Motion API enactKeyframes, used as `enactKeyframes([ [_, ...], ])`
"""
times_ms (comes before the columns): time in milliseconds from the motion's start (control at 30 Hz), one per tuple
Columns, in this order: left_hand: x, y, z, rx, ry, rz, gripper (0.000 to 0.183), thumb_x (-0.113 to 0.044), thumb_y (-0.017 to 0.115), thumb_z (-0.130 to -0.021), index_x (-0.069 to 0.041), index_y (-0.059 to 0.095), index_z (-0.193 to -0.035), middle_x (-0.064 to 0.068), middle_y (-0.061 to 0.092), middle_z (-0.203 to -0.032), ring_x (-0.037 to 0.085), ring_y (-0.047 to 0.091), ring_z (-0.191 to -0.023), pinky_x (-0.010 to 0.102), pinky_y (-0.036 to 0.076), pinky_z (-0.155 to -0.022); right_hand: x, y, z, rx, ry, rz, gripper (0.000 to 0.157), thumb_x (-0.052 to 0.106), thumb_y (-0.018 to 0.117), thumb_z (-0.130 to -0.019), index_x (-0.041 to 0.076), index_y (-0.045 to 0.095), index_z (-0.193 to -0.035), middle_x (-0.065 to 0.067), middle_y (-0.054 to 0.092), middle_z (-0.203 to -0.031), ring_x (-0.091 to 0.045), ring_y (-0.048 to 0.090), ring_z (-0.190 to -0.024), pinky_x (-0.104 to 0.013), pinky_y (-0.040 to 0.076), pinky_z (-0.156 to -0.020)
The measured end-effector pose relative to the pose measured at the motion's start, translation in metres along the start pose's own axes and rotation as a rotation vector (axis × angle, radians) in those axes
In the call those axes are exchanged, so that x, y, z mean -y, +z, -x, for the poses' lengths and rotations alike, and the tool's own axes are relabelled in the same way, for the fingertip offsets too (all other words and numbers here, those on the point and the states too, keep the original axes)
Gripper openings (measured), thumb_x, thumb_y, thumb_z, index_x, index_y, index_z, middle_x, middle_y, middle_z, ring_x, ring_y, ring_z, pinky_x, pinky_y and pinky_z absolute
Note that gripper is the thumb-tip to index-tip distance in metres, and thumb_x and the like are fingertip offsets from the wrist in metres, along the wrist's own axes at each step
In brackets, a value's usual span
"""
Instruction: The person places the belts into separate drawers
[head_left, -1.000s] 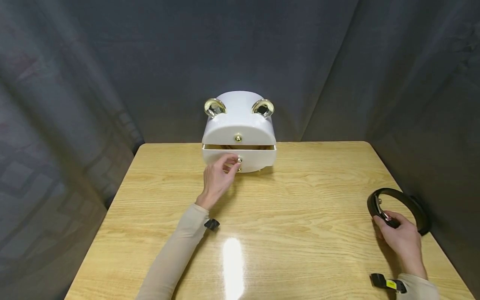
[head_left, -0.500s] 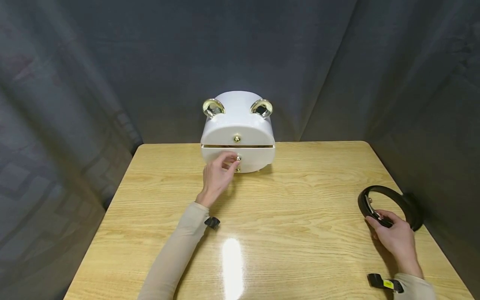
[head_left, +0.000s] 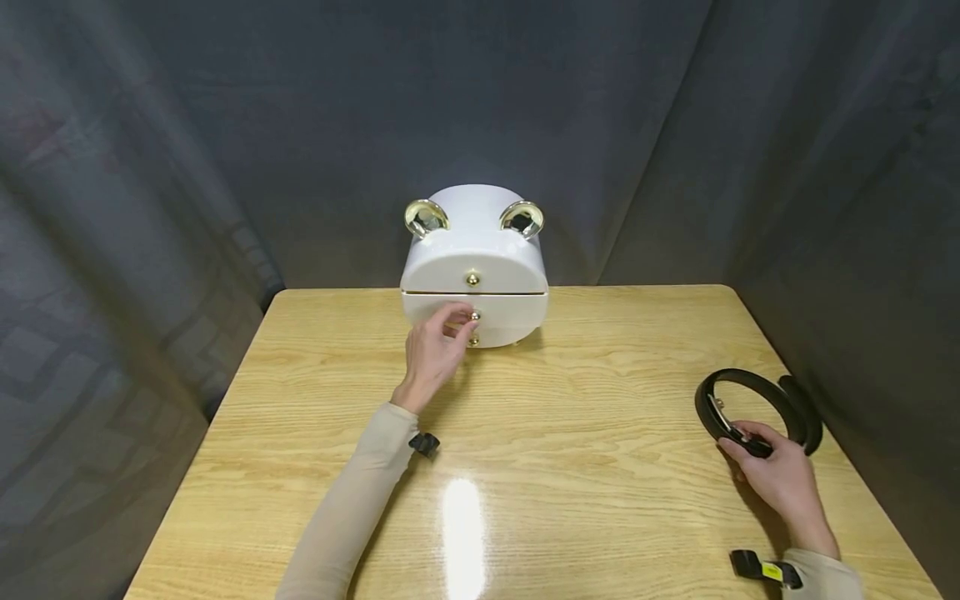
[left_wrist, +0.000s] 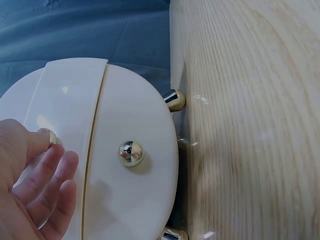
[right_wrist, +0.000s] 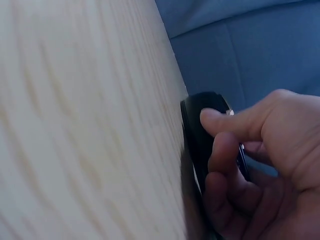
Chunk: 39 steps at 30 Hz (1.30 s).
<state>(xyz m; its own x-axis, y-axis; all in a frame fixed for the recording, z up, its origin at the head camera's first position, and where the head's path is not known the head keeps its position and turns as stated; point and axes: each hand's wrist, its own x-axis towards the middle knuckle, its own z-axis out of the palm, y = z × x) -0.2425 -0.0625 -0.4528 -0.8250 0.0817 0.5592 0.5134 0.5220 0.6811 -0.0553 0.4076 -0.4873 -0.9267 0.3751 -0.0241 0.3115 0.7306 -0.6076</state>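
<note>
In the head view a white rounded drawer box [head_left: 474,217] with gold ear-like rings stands at the table's far edge. My left hand [head_left: 435,354] pinches the gold knob [left_wrist: 53,138] of its middle drawer [head_left: 517,310] between thumb and forefinger; the other fingers hang loosely curled. A thin dark line runs along that drawer's top edge. Over the table's right side, my right hand [head_left: 783,479] grips a coiled black belt [head_left: 705,407] near its metal buckle. The right wrist view has the thumb pressed on the belt [right_wrist: 197,135], whose lower part the fingers hide.
The wooden table [head_left: 585,467] spreads between both hands. Dark grey curtains [head_left: 337,142] hang behind and along both sides. Another gold knob [left_wrist: 131,153] sits on the box's lower front, and short gold feet [left_wrist: 175,100] hold the box off the table.
The middle drawer has slid inward, its gap narrowing to a thin line, with my left hand still on the knob. My right hand has carried the belt leftward.
</note>
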Motion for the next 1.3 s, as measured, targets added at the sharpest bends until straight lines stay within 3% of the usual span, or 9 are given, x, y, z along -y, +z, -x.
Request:
enactKeyframes([
  [333,0.000,0.002,-0.003,0.005,-0.015,-0.006,0.019,-0.021,0.081,-0.095,-0.015,0.076,-0.113,0.005,0.083,-0.100,0.022,0.079,-0.076,0.041,0.063,-0.071,0.003,0.005,0.004,0.073,-0.059,-0.024,0.059,0.041,0.075,-0.100,-0.001,0.063,-0.140,-0.015,0.075,-0.100,-0.014,0.066,-0.056,-0.024,0.048,-0.060],
  [633,0.001,-0.003,-0.006,0.014,-0.029,-0.026,0.020,-0.021,0.080,-0.096,-0.014,0.076,-0.115,0.005,0.083,-0.102,0.022,0.079,-0.077,0.041,0.063,-0.071,0.015,0.015,0.007,0.130,-0.085,-0.069,0.057,0.040,0.076,-0.100,0.003,0.063,-0.141,-0.003,0.066,-0.057,-0.016,0.060,-0.048,-0.027,0.046,-0.054],
  [967,0.002,-0.003,-0.005,0.008,-0.039,-0.001,0.019,-0.022,0.080,-0.097,-0.014,0.076,-0.114,0.005,0.083,-0.101,0.021,0.079,-0.076,0.039,0.064,-0.071,0.023,0.025,0.009,0.076,-0.231,-0.062,0.043,0.029,0.079,-0.098,0.004,0.071,-0.132,0.006,0.061,-0.057,-0.004,0.033,-0.041,-0.027,0.035,-0.039],
  [1033,0.003,-0.003,-0.005,0.006,-0.041,0.003,0.020,-0.022,0.080,-0.097,-0.014,0.076,-0.114,0.005,0.083,-0.101,0.021,0.079,-0.075,0.039,0.064,-0.070,0.024,0.027,0.009,0.073,-0.238,-0.069,0.042,0.028,0.080,-0.097,0.005,0.071,-0.131,0.005,0.058,-0.054,-0.003,0.032,-0.041,-0.027,0.035,-0.039],
  [1167,0.005,-0.003,-0.003,0.003,-0.047,0.013,0.020,-0.021,0.079,-0.097,-0.014,0.076,-0.116,0.006,0.083,-0.101,0.020,0.079,-0.074,0.038,0.064,-0.070,0.025,0.031,0.007,0.072,-0.248,-0.080,0.043,0.027,0.081,-0.097,0.004,0.071,-0.131,0.003,0.070,-0.065,-0.003,0.033,-0.041,-0.027,0.035,-0.039],
  [1300,0.007,-0.004,0.000,0.004,-0.057,0.018,0.020,-0.021,0.077,-0.099,-0.014,0.075,-0.118,0.006,0.083,-0.102,0.020,0.079,-0.073,0.037,0.064,-0.067,0.027,0.029,0.006,0.111,-0.210,-0.093,0.048,0.034,0.079,-0.098,0.006,0.070,-0.135,0.012,0.053,-0.053,-0.004,0.035,-0.042,-0.027,0.036,-0.041],
])
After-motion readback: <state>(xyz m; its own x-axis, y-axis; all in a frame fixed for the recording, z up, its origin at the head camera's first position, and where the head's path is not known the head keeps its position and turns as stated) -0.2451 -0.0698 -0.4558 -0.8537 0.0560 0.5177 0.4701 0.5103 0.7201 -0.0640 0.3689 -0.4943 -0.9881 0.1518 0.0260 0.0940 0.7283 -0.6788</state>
